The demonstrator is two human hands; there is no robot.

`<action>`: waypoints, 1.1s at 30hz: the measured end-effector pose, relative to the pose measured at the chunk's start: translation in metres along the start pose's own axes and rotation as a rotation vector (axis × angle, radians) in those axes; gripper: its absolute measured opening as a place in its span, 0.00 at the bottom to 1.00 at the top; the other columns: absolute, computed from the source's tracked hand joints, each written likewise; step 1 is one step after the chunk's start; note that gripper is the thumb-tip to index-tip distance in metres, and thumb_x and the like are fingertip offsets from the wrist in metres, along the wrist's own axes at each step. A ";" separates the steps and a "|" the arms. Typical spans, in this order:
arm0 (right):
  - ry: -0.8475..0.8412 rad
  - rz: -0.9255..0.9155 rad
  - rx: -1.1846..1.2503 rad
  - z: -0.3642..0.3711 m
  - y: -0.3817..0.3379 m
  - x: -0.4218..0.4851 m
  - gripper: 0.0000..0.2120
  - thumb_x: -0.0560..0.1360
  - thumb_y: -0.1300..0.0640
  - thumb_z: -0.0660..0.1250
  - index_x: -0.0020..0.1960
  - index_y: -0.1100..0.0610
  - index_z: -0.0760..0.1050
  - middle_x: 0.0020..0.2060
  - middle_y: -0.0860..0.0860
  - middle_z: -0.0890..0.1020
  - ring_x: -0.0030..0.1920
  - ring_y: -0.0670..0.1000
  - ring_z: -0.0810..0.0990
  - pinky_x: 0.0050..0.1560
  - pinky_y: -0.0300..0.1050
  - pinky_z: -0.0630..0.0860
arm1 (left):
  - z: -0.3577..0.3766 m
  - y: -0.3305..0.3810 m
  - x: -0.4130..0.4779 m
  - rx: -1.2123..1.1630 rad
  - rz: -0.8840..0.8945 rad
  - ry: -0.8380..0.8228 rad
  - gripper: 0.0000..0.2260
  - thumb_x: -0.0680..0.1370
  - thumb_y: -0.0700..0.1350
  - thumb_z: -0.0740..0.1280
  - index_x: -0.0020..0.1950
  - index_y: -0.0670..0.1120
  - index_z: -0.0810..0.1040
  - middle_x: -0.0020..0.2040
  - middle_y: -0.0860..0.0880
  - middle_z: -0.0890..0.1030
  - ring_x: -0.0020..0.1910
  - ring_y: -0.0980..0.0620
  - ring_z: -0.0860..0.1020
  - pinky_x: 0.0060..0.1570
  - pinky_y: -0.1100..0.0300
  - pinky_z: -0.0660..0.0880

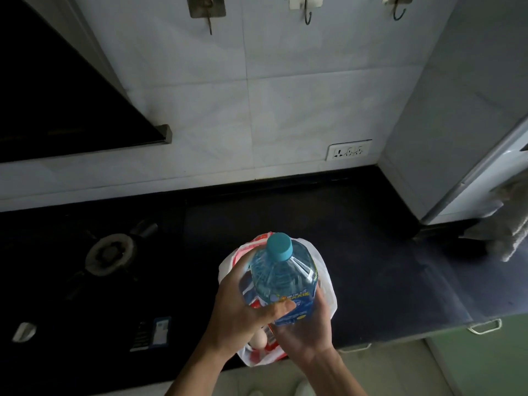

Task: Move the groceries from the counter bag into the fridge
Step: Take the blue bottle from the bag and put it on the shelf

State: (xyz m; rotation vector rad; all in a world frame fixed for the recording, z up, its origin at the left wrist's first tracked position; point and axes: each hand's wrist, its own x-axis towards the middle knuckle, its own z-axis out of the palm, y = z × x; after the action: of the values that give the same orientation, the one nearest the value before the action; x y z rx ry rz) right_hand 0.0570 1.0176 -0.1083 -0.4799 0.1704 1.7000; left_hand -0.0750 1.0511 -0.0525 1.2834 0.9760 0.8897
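Head view, left to right. A burner [110,254] sits at far left on the dark desk [371,252]. My left hand [243,312] grips the bottle [285,278], with the thumb across the label and the fingers wrapped round the near-left side. The capped bottle is tilted and held just above the bag [227,264], which rests on the desk near its front edge. An egg [258,341] and red packaging show inside the bag. My right hand [303,335] cups the bottle's lower end, its fingers curled behind it. The fridge [471,138] stands at far right, well apart.

Assessment: the bottle is out of the bag but not stowed. The egg, at least, is left to move. The fridge interior is out of view.
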 end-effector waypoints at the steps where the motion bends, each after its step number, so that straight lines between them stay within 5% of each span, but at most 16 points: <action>1: 0.020 -0.001 -0.011 -0.001 0.003 0.000 0.32 0.83 0.40 0.51 0.68 0.65 0.76 0.64 0.66 0.79 0.60 0.65 0.82 0.55 0.58 0.81 | -0.001 0.001 -0.003 0.002 0.014 0.010 0.35 0.60 0.43 0.81 0.65 0.58 0.75 0.61 0.47 0.82 0.61 0.47 0.80 0.59 0.48 0.78; 3: 0.046 0.027 -0.017 0.000 0.007 -0.001 0.30 0.83 0.41 0.52 0.69 0.64 0.75 0.65 0.64 0.79 0.62 0.63 0.81 0.57 0.57 0.80 | -0.001 0.003 -0.011 0.008 0.036 0.032 0.34 0.61 0.44 0.80 0.65 0.59 0.75 0.62 0.47 0.81 0.62 0.46 0.80 0.59 0.47 0.78; 9: 0.012 0.125 -0.046 0.009 0.016 -0.011 0.29 0.83 0.44 0.55 0.55 0.66 0.84 0.54 0.65 0.84 0.50 0.64 0.86 0.43 0.55 0.84 | 0.002 0.012 -0.040 0.075 0.097 0.179 0.35 0.63 0.47 0.79 0.69 0.55 0.73 0.64 0.48 0.80 0.64 0.48 0.78 0.60 0.51 0.77; 12: -0.010 0.226 -0.103 0.011 0.016 -0.019 0.28 0.83 0.43 0.55 0.60 0.65 0.82 0.58 0.65 0.83 0.54 0.64 0.85 0.47 0.57 0.84 | 0.011 0.015 -0.057 0.085 0.128 0.280 0.36 0.63 0.47 0.79 0.70 0.52 0.72 0.64 0.48 0.80 0.63 0.48 0.78 0.57 0.57 0.78; 16: -0.038 0.353 -0.228 0.004 0.011 -0.032 0.30 0.83 0.41 0.52 0.70 0.64 0.74 0.68 0.65 0.76 0.68 0.64 0.76 0.65 0.58 0.75 | 0.035 0.017 -0.085 0.071 0.168 0.485 0.32 0.62 0.46 0.79 0.65 0.55 0.74 0.60 0.49 0.81 0.60 0.49 0.80 0.53 0.58 0.78; 22: -0.152 0.505 -0.343 -0.012 0.011 -0.061 0.27 0.83 0.45 0.54 0.67 0.64 0.77 0.64 0.64 0.80 0.60 0.62 0.82 0.54 0.54 0.82 | 0.069 0.010 -0.131 0.025 0.177 0.734 0.32 0.60 0.44 0.79 0.63 0.56 0.76 0.58 0.49 0.82 0.58 0.48 0.82 0.53 0.54 0.78; 27: -0.183 0.646 -0.488 -0.041 0.033 -0.089 0.28 0.84 0.43 0.52 0.72 0.62 0.72 0.67 0.63 0.77 0.64 0.63 0.78 0.63 0.56 0.76 | 0.091 0.003 -0.187 0.054 0.131 0.946 0.31 0.59 0.48 0.80 0.59 0.63 0.76 0.59 0.53 0.82 0.59 0.50 0.81 0.55 0.52 0.78; 33: -0.285 0.890 -0.599 -0.061 0.078 -0.126 0.22 0.85 0.52 0.50 0.59 0.62 0.80 0.46 0.61 0.84 0.43 0.59 0.84 0.41 0.48 0.82 | 0.103 -0.001 -0.265 0.058 0.138 1.180 0.31 0.61 0.45 0.81 0.61 0.60 0.76 0.59 0.52 0.82 0.59 0.51 0.81 0.51 0.60 0.79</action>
State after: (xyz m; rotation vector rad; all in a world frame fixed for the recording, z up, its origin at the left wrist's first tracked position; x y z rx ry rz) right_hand 0.0091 0.8651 -0.1241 -0.6412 -0.4106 2.6873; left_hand -0.0708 0.7680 -0.0287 0.7985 1.8203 1.8048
